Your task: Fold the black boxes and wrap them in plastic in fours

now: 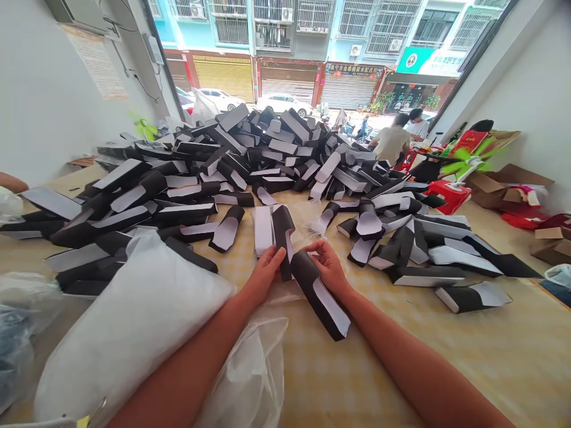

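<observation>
My left hand (266, 270) is closed on the lower part of an upright black-and-white folded paper piece (282, 229), thumb against its edge. My right hand (328, 267) pinches the upper end of a second black-and-white folded paper piece (319, 291), which slants down to the right over the table. The two pieces meet or overlap between my hands. Just left of them, a white block-shaped piece (264, 229) lies on or in a clear plastic bag (306, 217). Some of my fingertips are hidden behind the pieces.
A large heap of similar folded pieces (276, 145) covers the back of the table (401, 356). A stuffed white bag (129, 321) lies under my left forearm, beside a loose clear bag (254, 368). Green fans, cardboard boxes (508, 184) and two people stand at the right.
</observation>
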A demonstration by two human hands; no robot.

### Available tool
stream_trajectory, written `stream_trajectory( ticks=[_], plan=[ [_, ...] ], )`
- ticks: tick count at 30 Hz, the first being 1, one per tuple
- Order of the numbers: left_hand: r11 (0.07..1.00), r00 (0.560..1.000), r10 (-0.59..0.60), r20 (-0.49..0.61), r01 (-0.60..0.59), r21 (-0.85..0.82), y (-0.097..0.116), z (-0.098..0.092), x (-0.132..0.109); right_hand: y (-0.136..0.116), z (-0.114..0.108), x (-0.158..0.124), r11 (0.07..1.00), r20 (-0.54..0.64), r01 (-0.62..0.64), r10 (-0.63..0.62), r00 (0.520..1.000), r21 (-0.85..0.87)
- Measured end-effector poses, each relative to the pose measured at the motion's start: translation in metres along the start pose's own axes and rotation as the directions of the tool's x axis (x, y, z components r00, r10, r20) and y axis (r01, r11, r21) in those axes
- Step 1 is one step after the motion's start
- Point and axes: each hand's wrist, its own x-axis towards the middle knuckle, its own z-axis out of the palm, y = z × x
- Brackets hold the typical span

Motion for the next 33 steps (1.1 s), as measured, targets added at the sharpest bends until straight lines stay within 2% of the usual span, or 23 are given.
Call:
stream_trajectory(
  ticks=[3,5,8,10,12,16,18,21,24,26,30,33],
  plan=[
    [0.995,1.0,0.029,-0.006,-0.029,0.098,0.0,-0.001,-0.002,-0.001,0.0,-0.001,0.999,0.024,0.013,-0.012,1.0,-0.032],
    [0.994,0.999,0.031,-0.02,-0.029,0.106,0.001,-0.001,-0.002,-0.002,0.001,-0.003,0.996,0.047,0.039,-0.035,0.998,-0.077],
    [0.999,0.997,-0.034,-0.076,0.034,0.004,0.006,0.003,-0.003,-0.002,0.003,-0.006,0.981,0.058,0.107,-0.099,0.993,-0.16],
    [0.996,0.992,-0.072,-0.1,0.066,-0.062,0.009,0.006,-0.005,-0.002,0.005,-0.009,0.948,0.087,0.205,-0.189,0.978,-0.243],
    [0.994,0.992,-0.078,-0.104,0.069,-0.09,0.012,0.009,-0.006,-0.002,0.007,-0.013,0.873,0.13,0.349,-0.324,0.937,-0.341],
    [0.995,0.995,-0.064,-0.078,0.057,-0.079,0.013,0.01,-0.007,-0.005,0.005,-0.017,0.642,0.231,0.593,-0.561,0.795,-0.485],
    [0.995,0.995,-0.045,-0.088,0.037,-0.091,0.012,0.009,-0.006,-0.009,0.002,-0.019,0.557,0.326,0.66,-0.585,0.742,-0.504],
    [0.997,0.991,-0.02,-0.135,0.011,-0.072,0.008,0.006,-0.004,-0.014,0.0,-0.019,0.501,0.429,0.702,-0.56,0.709,-0.507],
    [0.998,0.986,0.035,-0.164,-0.027,0.051,0.005,0.003,-0.004,-0.016,0.003,-0.019,0.465,0.419,0.699,-0.572,0.706,-0.543],
    [0.986,0.986,0.097,-0.134,-0.077,0.149,0.005,0.003,-0.006,-0.015,0.005,-0.019,0.467,0.375,0.683,-0.592,0.713,-0.562],
    [0.952,0.982,0.186,-0.04,-0.171,0.253,0.009,0.005,-0.009,-0.013,0.008,-0.019,0.596,0.207,0.601,-0.597,0.775,-0.532],
    [0.97,0.983,0.168,-0.071,-0.152,0.19,0.008,0.005,-0.008,-0.008,0.008,-0.017,0.749,0.011,0.462,-0.52,0.854,-0.475]
  ],
)
